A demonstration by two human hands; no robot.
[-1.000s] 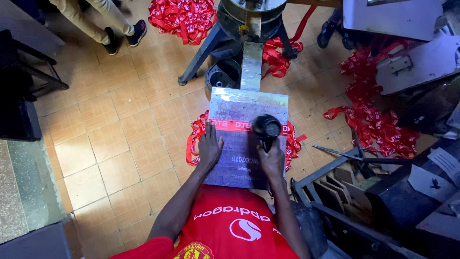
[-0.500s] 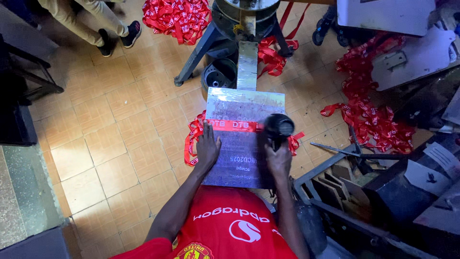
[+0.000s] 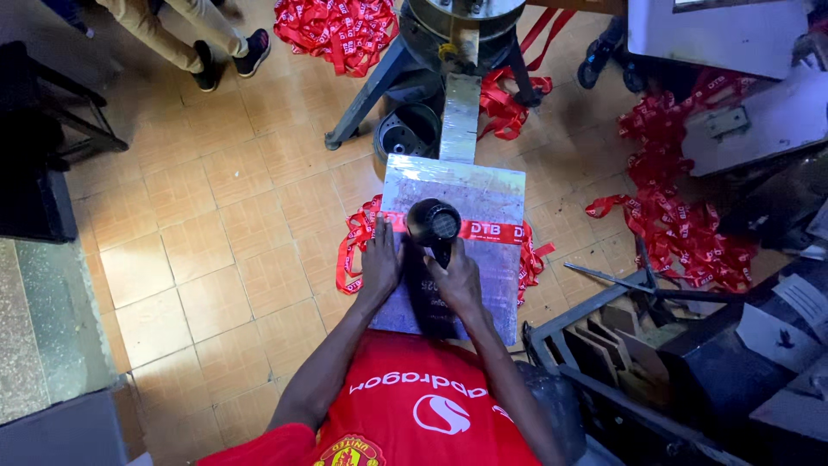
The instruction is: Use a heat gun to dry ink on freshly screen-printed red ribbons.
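1. Right hand [image 3: 457, 280] fingers wrapped round black hair dryer [image 3: 434, 226] handle, nozzle over red ribbon [image 3: 483, 229].
2. Left hand [image 3: 379, 263] fingers spread flat on silver worktop [image 3: 487, 194], just beside dryer.
3. Ribbon's long axis runs left-right, just ahead of both hands.

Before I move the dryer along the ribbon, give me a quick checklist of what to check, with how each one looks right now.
1. Right hand has the dryer by its handle: ok.
2. Left hand lies flat on the metal plate, beside the dryer and clear of its head: ok.
3. Red ribbon lies straight across the plate: ok.
4. Ribbon ends hang off both sides into loose loops; free of snags: cannot tell.
5. Dryer is running: cannot tell.
6. Another person's shoes stand well away on the tiled floor: ok.
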